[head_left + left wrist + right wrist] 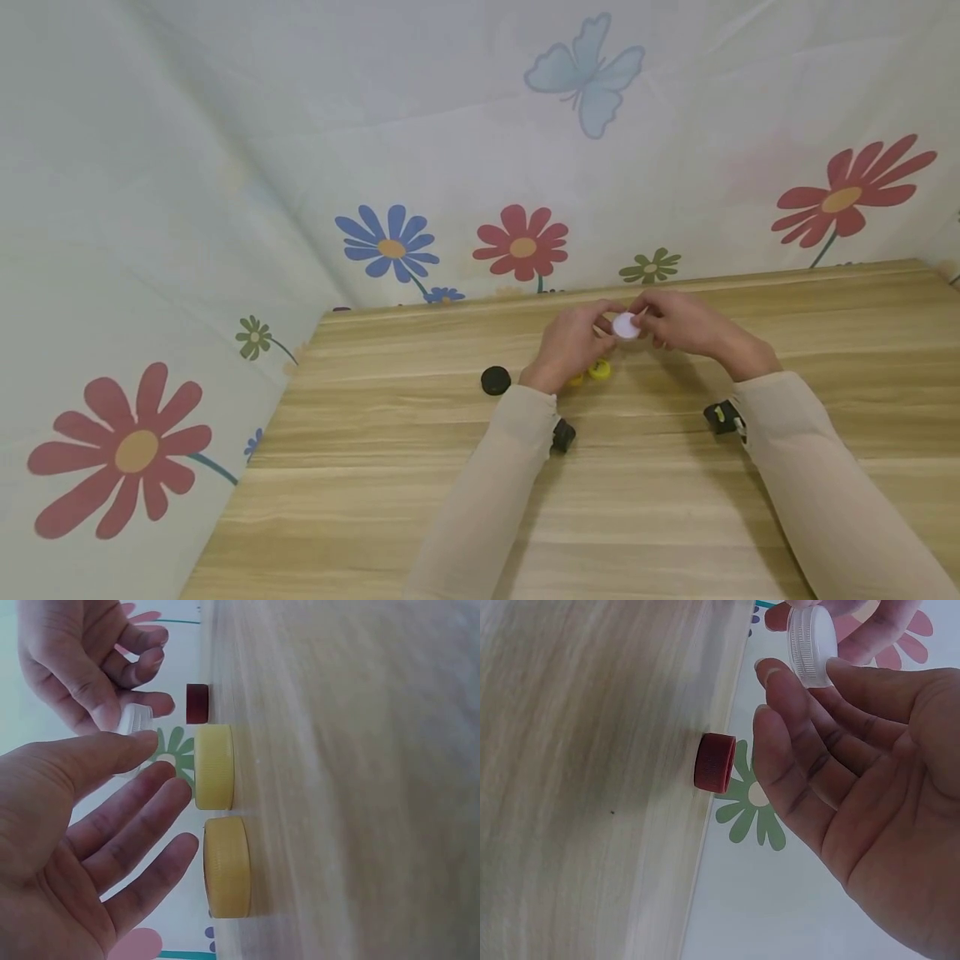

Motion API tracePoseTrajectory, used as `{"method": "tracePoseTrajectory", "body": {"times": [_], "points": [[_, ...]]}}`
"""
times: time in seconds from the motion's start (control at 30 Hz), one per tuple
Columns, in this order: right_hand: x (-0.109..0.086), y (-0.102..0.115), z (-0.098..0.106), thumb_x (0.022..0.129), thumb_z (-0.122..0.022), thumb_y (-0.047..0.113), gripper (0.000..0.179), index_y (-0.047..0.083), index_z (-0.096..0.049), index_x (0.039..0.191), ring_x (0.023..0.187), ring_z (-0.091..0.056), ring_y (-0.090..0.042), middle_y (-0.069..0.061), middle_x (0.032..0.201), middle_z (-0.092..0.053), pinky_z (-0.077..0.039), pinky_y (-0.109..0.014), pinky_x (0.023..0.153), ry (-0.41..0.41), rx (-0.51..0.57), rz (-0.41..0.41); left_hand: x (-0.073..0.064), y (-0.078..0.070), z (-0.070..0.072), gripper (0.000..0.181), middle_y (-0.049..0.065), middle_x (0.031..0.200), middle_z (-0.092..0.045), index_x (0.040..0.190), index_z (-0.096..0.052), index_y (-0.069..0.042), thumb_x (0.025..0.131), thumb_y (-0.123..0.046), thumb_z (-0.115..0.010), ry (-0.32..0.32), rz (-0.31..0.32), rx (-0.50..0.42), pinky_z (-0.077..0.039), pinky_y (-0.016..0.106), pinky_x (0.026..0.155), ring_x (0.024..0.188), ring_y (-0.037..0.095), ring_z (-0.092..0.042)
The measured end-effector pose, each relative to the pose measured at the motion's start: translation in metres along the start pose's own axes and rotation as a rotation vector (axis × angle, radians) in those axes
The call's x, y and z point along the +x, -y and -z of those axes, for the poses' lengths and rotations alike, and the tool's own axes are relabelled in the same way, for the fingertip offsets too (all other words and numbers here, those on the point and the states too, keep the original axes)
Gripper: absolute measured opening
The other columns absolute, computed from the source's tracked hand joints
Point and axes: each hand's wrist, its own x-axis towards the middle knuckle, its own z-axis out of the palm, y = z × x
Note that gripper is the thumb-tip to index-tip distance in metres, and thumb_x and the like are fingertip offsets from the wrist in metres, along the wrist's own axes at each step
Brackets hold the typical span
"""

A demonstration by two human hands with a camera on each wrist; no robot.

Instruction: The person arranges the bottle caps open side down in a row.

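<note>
A white ridged bottle cap [626, 326] is held up above the table between both hands. My left hand [572, 340] pinches one side of it with the thumb, the other fingers spread loosely. From the opposite side my right hand [682, 321] pinches the cap [812, 646] with thumb and fingertips. Below the left hand, a yellow cap [214, 767] and an orange cap [227, 868] lie side by side on the table. A small red cap [715, 763] lies under the right hand, hidden in the head view.
A black round lid [496, 381] lies left of the left wrist on the wooden table [360, 467]. Behind the table hangs a white cloth [420, 150] printed with flowers and a butterfly. Small black devices [722, 417] are strapped at both wrists.
</note>
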Motion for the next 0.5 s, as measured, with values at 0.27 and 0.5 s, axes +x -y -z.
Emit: {"method": "tracePoseTrajectory", "body": {"times": [0.27,0.5], "points": [[-0.0013,0.0013,-0.0001,0.106,-0.064,0.006,0.025,-0.012,-0.062,0.124,0.072,-0.067,-0.023,-0.018,0.096,-0.073,-0.056,-0.037,0.062,0.036,0.017,-0.017,-0.0015,0.0006,-0.0010,0.039,-0.002,0.104,-0.079,0.135,-0.072,-0.018,0.097,-0.017,-0.082,0.013,0.010,-0.029,-0.049,0.019,0.077,0.089,0.003,-0.069],[-0.0012,-0.0004,-0.0005,0.095,-0.073,-0.001,0.028,-0.010,-0.065,0.121,0.074,-0.067,-0.020,-0.015,0.095,-0.075,-0.055,-0.033,0.060,0.071,0.005,0.016,-0.0022,0.0019,-0.0021,0.035,-0.003,0.102,-0.079,0.130,-0.074,-0.016,0.096,-0.019,-0.083,0.038,0.035,-0.058,-0.049,0.020,0.079,0.089,0.003,-0.069]]}}
